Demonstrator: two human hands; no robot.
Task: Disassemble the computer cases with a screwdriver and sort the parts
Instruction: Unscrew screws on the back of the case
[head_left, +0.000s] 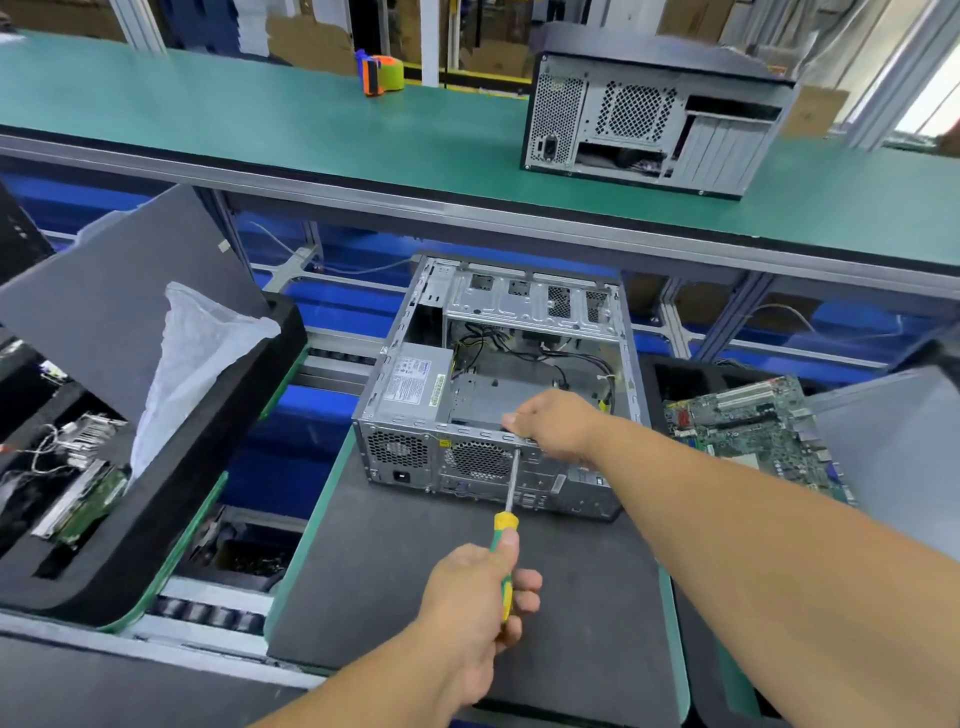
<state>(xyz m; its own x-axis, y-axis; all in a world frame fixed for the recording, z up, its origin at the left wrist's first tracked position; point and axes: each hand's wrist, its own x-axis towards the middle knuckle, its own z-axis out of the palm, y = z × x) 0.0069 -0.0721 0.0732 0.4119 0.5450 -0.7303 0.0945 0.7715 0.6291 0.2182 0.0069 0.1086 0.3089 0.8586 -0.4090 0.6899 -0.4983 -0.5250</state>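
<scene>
While gripped, open case (498, 374): cables (550, 353).

screwdriver (508, 530) tip hidden behind right hand (558, 423), motherboard (753, 431) cut off by grey panel (893, 441)

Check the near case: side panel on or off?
Off. The near case lies open-topped, with its power supply and loose cables exposed.

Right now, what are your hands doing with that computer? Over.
Left hand grips screwdriver, tip at rear top edge of open case. Right hand steadies that edge. Nothing in the way.
</scene>
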